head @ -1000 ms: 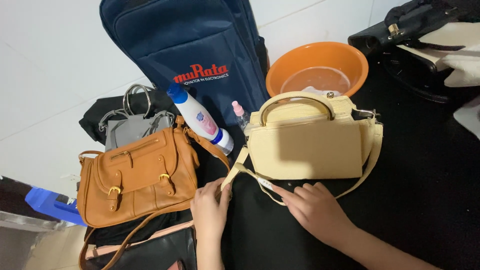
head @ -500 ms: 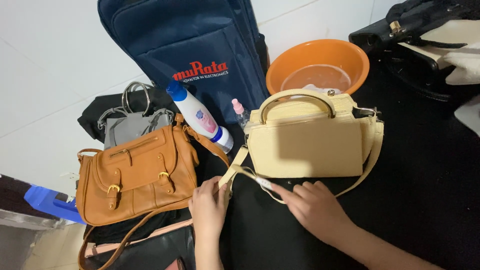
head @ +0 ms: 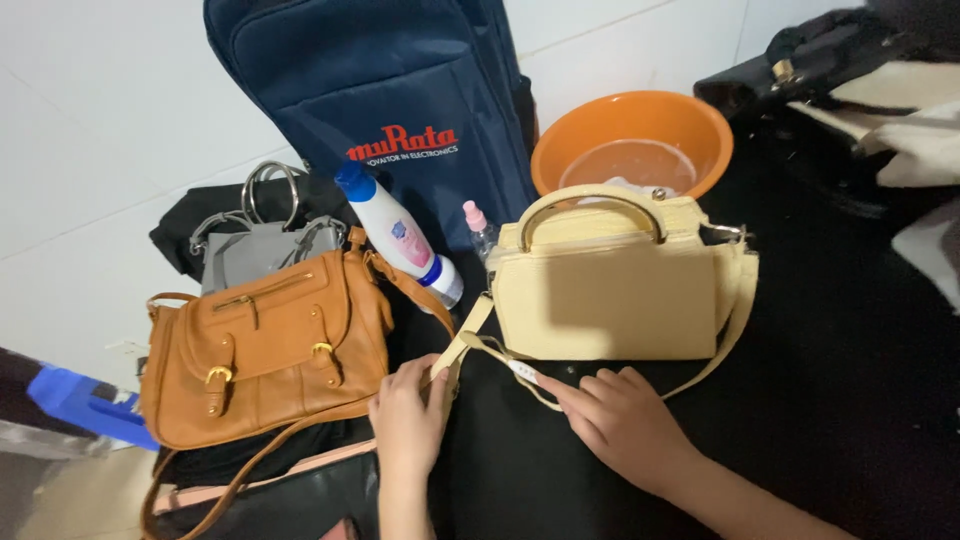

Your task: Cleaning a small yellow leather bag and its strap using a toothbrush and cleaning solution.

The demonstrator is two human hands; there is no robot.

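Pinching pale yellow strap (head: pixel 478 335) with left hand (head: pixel 408 420), fingers pressed together | pinching same strap near small white tag (head: pixel 524 371) with right hand (head: pixel 622 420) fingertips | standing just behind on black table (head: pixel 850 400): pale yellow handbag (head: pixel 610 290) | lying at left: tan satchel (head: pixel 265 350), lotion bottle (head: pixel 400 235)

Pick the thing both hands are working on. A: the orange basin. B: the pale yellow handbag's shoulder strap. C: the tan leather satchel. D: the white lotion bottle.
B: the left hand and right hand both pinch the shoulder strap of the pale yellow handbag, well below the orange basin.
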